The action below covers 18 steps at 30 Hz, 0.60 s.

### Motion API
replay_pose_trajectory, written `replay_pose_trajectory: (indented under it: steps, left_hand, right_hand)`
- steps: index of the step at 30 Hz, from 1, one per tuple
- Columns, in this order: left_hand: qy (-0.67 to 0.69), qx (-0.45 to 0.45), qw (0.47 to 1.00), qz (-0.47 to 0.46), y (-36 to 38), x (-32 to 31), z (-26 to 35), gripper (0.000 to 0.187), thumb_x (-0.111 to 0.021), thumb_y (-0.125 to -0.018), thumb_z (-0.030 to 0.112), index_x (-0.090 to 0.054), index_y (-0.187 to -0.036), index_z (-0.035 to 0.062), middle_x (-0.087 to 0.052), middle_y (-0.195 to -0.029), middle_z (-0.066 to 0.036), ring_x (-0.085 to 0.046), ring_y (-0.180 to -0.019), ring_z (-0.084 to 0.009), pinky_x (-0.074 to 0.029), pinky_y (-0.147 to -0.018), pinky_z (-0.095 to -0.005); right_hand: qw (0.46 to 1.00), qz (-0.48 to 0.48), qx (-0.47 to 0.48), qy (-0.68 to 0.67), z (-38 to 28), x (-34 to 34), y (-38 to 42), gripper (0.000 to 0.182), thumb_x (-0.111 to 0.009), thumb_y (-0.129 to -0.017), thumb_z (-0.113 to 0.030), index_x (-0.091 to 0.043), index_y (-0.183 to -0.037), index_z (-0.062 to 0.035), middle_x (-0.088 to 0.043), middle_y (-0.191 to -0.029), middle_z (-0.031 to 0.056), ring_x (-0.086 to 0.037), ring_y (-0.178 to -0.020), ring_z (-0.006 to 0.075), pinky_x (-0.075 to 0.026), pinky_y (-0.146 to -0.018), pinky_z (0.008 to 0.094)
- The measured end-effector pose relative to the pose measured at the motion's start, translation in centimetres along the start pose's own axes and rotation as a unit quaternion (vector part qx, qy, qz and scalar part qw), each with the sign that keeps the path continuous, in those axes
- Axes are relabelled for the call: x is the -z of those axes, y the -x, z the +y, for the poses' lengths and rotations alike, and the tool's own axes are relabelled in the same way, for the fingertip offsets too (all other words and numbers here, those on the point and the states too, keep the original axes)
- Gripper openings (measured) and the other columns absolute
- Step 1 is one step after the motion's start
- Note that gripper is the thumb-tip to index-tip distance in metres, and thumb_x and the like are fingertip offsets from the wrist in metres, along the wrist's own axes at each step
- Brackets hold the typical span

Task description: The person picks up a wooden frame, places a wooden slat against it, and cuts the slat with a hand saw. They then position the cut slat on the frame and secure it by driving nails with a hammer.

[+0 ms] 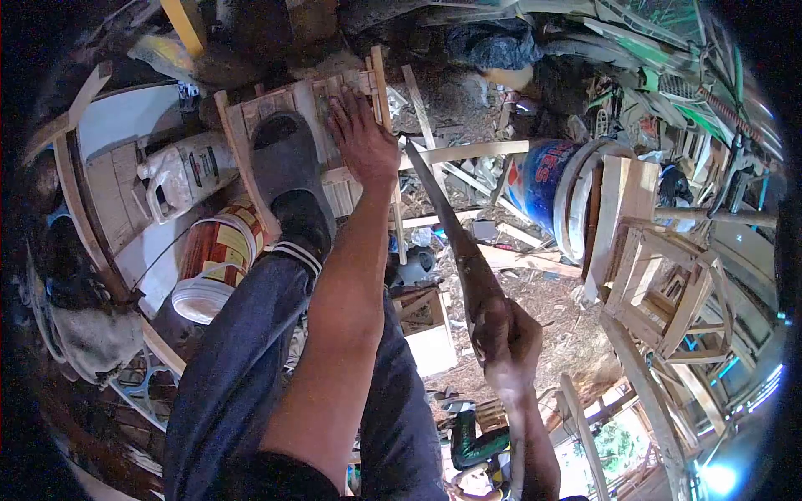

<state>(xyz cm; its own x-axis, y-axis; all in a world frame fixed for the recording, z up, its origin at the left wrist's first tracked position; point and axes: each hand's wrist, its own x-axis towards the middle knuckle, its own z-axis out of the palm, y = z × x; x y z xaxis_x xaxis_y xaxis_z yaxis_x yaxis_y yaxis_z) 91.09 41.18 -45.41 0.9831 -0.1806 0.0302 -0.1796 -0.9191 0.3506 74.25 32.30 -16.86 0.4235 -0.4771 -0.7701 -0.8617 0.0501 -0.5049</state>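
My left hand (363, 138) lies flat with fingers spread on a slatted wooden piece (311, 100). A foot in a dark slide sandal (286, 154) also presses on those slats. My right hand (505, 342) is wrapped round the handle end of a handsaw (455, 225), whose long blade runs up and away from me. The narrow tip of the saw is close to my left wrist, at a light wooden strip (484, 151) that sticks out to the right from the slatted piece.
To the right lie a blue drum (539, 188) and a small wooden frame (660, 288). A wood-patterned bucket (219, 260) and a whitish jug (188, 171) are at left. Wood offcuts (522, 257) and shavings cover the ground. An open wooden box (426, 321) stands below the saw.
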Motion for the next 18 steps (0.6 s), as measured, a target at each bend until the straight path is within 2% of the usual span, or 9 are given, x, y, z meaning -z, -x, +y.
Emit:
replay_pose_trajectory:
  steps: [7,9,12,13,18]
  left_hand:
    - [-0.032,0.018,0.999,-0.027,0.0,-0.1,0.3,0.069,-0.054,-0.081,0.015,-0.029,-0.144,0.0024,-0.02,-0.153,-0.015,-0.017,-0.142,-0.0346,-0.012,-0.116,-0.047]
    - [-0.042,0.022,0.998,-0.032,0.0,-0.3,0.4,0.071,-0.055,-0.08,0.015,-0.028,-0.144,0.0024,-0.019,-0.154,-0.015,-0.016,-0.142,-0.0348,-0.012,-0.116,-0.0469]
    - [-0.032,0.022,0.998,-0.051,0.0,-0.3,0.5,0.074,-0.056,-0.078,0.015,-0.026,-0.145,0.0028,-0.017,-0.154,-0.015,-0.015,-0.142,-0.0355,-0.012,-0.116,-0.047]
    - [-0.019,0.014,0.999,-0.041,0.1,0.1,0.6,0.075,-0.057,-0.078,0.014,-0.026,-0.145,0.0029,-0.017,-0.154,-0.015,-0.015,-0.142,-0.0359,-0.011,-0.116,-0.0472]
    - [0.001,0.016,0.999,-0.034,0.0,0.2,0.6,0.07,-0.054,-0.079,0.013,-0.03,-0.144,0.0034,-0.02,-0.153,-0.016,-0.016,-0.142,-0.0369,-0.01,-0.116,-0.0481]
  right_hand:
    - [0.998,0.001,0.031,0.051,-0.8,-0.9,-0.3,0.037,-0.05,-0.096,-0.026,-0.055,-0.07,0.0,-0.051,-0.051,0.0094,-0.047,-0.045,0.0126,-0.035,-0.042,0.0335]
    - [0.993,0.003,0.078,0.085,-1.1,-1.6,-0.9,0.034,-0.052,-0.095,-0.022,-0.056,-0.07,0.0004,-0.053,-0.051,0.0103,-0.047,-0.043,0.0126,-0.034,-0.04,0.0332]
    - [0.996,-0.006,0.049,0.078,-2.5,-1.3,-1.2,0.032,-0.052,-0.095,-0.018,-0.056,-0.069,0.0008,-0.054,-0.051,0.0113,-0.047,-0.04,0.0152,-0.034,-0.039,0.0334]
    - [0.993,-0.001,0.074,0.091,-2.5,-1.2,-1.4,0.03,-0.053,-0.093,-0.016,-0.057,-0.069,0.0008,-0.055,-0.051,0.0123,-0.051,-0.039,0.0181,-0.037,-0.039,0.0344]
    - [0.992,-0.018,0.065,0.105,-3.3,-1.5,-2.4,0.024,-0.053,-0.092,-0.014,-0.061,-0.076,0.002,-0.06,-0.056,0.0145,-0.06,-0.044,0.022,-0.044,-0.042,0.0348]
